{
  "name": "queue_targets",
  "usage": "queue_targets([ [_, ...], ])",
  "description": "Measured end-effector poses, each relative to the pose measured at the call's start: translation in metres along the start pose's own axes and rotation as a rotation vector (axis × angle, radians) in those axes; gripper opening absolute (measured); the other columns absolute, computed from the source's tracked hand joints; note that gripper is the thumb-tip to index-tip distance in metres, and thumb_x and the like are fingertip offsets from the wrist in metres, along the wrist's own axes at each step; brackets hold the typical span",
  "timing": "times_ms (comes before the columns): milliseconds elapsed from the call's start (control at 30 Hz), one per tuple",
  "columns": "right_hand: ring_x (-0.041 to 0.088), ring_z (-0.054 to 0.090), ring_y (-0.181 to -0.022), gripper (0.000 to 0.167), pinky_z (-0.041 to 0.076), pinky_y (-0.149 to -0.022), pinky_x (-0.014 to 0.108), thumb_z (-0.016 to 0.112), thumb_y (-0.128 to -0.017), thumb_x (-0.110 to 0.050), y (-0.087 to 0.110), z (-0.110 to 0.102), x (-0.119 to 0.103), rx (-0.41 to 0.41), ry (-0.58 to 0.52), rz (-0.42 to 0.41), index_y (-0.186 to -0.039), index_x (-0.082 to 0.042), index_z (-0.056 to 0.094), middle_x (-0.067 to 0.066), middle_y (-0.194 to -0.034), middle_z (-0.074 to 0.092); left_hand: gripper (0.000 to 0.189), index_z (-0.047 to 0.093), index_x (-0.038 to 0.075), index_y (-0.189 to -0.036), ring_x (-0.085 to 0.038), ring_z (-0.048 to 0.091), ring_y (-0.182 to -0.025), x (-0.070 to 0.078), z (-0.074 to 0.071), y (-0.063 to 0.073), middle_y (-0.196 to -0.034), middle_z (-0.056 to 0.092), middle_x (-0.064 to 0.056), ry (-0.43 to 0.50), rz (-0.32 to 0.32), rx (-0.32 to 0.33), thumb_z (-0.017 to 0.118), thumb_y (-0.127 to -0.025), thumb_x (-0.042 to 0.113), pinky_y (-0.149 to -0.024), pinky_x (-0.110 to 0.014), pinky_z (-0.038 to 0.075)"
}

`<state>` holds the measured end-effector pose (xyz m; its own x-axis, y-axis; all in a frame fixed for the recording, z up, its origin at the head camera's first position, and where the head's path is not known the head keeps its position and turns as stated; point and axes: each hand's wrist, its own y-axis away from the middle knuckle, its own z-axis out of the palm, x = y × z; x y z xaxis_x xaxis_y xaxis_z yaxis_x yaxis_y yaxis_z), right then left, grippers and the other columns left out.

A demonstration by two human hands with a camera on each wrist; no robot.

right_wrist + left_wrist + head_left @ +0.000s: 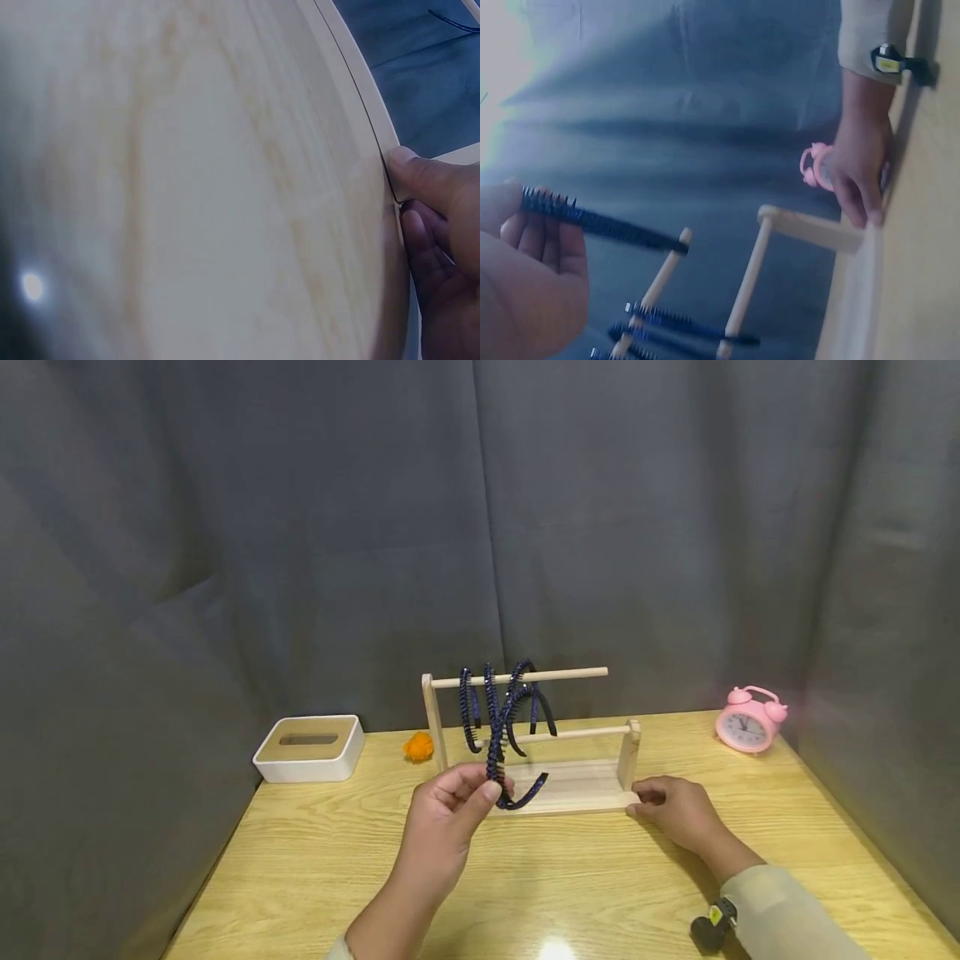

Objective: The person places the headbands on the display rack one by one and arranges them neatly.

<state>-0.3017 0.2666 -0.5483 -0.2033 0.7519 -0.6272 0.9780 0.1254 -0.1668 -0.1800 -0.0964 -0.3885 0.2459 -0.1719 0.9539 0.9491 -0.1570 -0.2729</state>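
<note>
My left hand (pixel 450 814) pinches a dark blue, glittery toothed headband (pixel 495 735) between thumb and fingers. It is held up in front of a wooden rack (pixel 562 785), its open side facing right. Behind it, three similar headbands (pixel 467 710) hang from the rack's upper bar (pixel 570 674), towards its left end. In the left wrist view, the held headband (pixel 619 227) points at the free end of that bar. My right hand (pixel 675 810) grips the front right corner of the rack's base, the thumb (pixel 431 176) on top and the other fingers curled at the edge.
A white tissue box (pixel 307 770) with a wood-coloured lid stands at the back left. Between it and the rack lies a fuzzy orange ball (pixel 418 747). A pink alarm clock (pixel 742 727) stands at the back right. Grey curtains (pixel 300 527) enclose the wooden table (pixel 315 868).
</note>
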Motion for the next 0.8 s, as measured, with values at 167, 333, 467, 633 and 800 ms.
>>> queue_targets([
  [167, 0.022, 0.075, -0.099, 0.035, 0.064, -0.086, 0.041, 0.091, -0.091, -0.025, -0.001, 0.003, -0.003, -0.004, -0.013, -0.006, -0.119, -0.005, 0.083, 0.008, -0.109, 0.081, 0.025, 0.072, -0.012, -0.122, -0.012, 0.076, -0.106, 0.005, 0.025, -0.034, -0.109, 0.084, -0.003, 0.028, 0.005, 0.069, 0.072, -0.106, 0.007, -0.103, -0.024, 0.061],
  [333, 0.022, 0.075, -0.099, 0.036, 0.063, -0.085, 0.040, 0.091, -0.091, -0.025, -0.003, 0.008, -0.006, -0.004, -0.017, -0.011, -0.120, -0.005, 0.083, 0.008, -0.110, 0.081, 0.022, 0.076, -0.006, -0.120, -0.010, 0.074, -0.100, 0.012, 0.039, -0.063, -0.110, 0.083, -0.008, 0.005, 0.024, 0.106, 0.074, -0.106, 0.011, -0.091, -0.020, 0.061],
  [467, 0.021, 0.075, -0.101, 0.034, 0.063, -0.087, 0.040, 0.091, -0.091, -0.024, -0.005, 0.014, -0.008, 0.003, -0.019, -0.013, -0.120, -0.006, 0.083, 0.007, -0.111, 0.082, 0.023, 0.077, -0.004, -0.121, -0.009, 0.074, -0.100, 0.020, 0.040, -0.081, -0.110, 0.083, -0.007, -0.035, 0.056, 0.131, 0.074, -0.106, 0.013, -0.092, -0.020, 0.062],
  [633, 0.021, 0.075, -0.101, 0.033, 0.063, -0.089, 0.042, 0.091, -0.091, -0.024, -0.007, 0.018, -0.009, 0.006, -0.022, -0.015, -0.119, -0.007, 0.083, 0.007, -0.111, 0.082, 0.024, 0.079, -0.001, -0.120, -0.009, 0.072, -0.097, 0.030, 0.036, -0.094, -0.112, 0.083, -0.009, -0.102, 0.106, 0.163, 0.075, -0.105, 0.017, -0.090, -0.020, 0.061],
  [800, 0.020, 0.074, -0.100, 0.033, 0.063, -0.088, 0.041, 0.091, -0.091, -0.024, -0.007, 0.020, -0.010, 0.004, -0.033, -0.002, -0.120, -0.008, 0.083, 0.006, -0.110, 0.081, 0.021, 0.081, 0.002, -0.118, -0.010, 0.072, -0.098, 0.028, 0.035, -0.105, -0.113, 0.082, -0.009, -0.129, 0.100, 0.174, 0.076, -0.105, 0.019, -0.092, -0.022, 0.061],
])
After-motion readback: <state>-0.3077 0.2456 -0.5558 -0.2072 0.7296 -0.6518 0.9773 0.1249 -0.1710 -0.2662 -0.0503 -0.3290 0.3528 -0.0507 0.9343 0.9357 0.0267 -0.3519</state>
